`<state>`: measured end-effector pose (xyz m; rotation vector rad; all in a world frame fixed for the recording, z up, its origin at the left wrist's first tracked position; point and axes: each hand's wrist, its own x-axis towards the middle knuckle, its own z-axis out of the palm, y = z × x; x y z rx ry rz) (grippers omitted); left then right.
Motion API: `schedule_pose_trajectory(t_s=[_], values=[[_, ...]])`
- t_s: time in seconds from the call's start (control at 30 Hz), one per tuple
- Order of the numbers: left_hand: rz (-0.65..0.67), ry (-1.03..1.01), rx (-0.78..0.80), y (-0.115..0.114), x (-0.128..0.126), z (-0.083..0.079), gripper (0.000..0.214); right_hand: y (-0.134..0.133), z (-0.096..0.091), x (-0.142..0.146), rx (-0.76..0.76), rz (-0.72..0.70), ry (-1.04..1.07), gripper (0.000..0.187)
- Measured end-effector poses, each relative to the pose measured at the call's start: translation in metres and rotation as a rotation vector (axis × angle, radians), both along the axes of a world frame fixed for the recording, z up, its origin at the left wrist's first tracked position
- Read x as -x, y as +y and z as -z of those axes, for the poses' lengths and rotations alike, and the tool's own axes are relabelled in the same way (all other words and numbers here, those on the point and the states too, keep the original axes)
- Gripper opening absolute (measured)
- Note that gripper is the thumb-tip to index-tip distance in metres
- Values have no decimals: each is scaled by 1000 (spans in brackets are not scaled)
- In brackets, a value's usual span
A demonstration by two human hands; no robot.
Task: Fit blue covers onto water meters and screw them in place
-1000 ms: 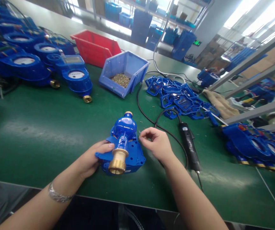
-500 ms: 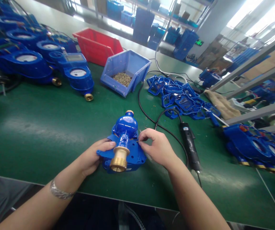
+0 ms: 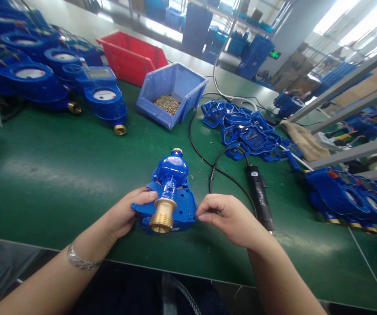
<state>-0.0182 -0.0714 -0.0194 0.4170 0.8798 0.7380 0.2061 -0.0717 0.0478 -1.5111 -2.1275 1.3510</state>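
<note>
A blue water meter (image 3: 172, 188) with a brass threaded end lies upside down on the green mat (image 3: 50, 175) in front of me. My left hand (image 3: 126, 216) grips its left flange, thumb on top. My right hand (image 3: 231, 218) is pinched at the meter's near right corner, fingers closed on something too small to make out. A black electric screwdriver (image 3: 259, 197) with its cable lies just right of my right hand.
A light blue bin (image 3: 188, 85) of small screws and a red bin (image 3: 132, 54) stand at the back. Finished blue meters (image 3: 103, 98) line the left. Blue plastic frames (image 3: 244, 131) are piled at right, more meters (image 3: 346, 197) beyond.
My right hand has come down from the meter's upper right side to its near right corner. The left hand and meter stay put.
</note>
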Motion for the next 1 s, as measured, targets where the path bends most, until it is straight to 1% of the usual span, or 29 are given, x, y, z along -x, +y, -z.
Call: schedule_pose_trajectory(t_s=[0.1,0.17,0.2,0.23,0.3,0.37,0.4,0.43,0.5,0.57,0.67,0.77,0.83,0.9,0.93,1.0], values=[[-2,10,-16,-1,2,3,30,0,0,4,-32,-37,-46,14],[-4,10,-17,-1,2,4,33,2,0,4,-25,-42,-53,13],[-5,7,-15,-2,2,3,35,4,1,2,-13,-30,-50,16],[-5,1,-11,-2,2,3,36,7,3,-1,-13,3,-72,20],[-9,-9,-2,-2,0,2,35,20,10,-9,-73,131,-206,23],[-16,-18,8,-3,-1,1,33,38,24,-18,-189,273,-414,13],[-20,-19,10,-3,-1,1,32,47,32,-22,-231,312,-495,10],[-26,-20,11,-3,-1,1,32,55,40,-24,-252,322,-551,9],[-35,-22,10,-3,-2,2,33,67,55,-27,-262,287,-617,10],[-34,-24,13,-3,-1,4,34,72,66,-26,-275,235,-666,13],[-20,-24,15,-3,-1,7,34,70,75,-22,-311,191,-716,14],[-15,-31,27,-2,-1,8,36,66,81,-19,-352,178,-728,13],[-28,-34,33,-2,-2,6,35,64,84,-17,-379,187,-712,17],[-50,-21,33,-3,-2,4,35,62,82,-16,-400,210,-667,21],[-61,-10,33,-3,-3,3,35,59,78,-15,-408,227,-631,21],[-87,9,33,-4,-5,1,35,48,63,-12,-424,264,-556,19]])
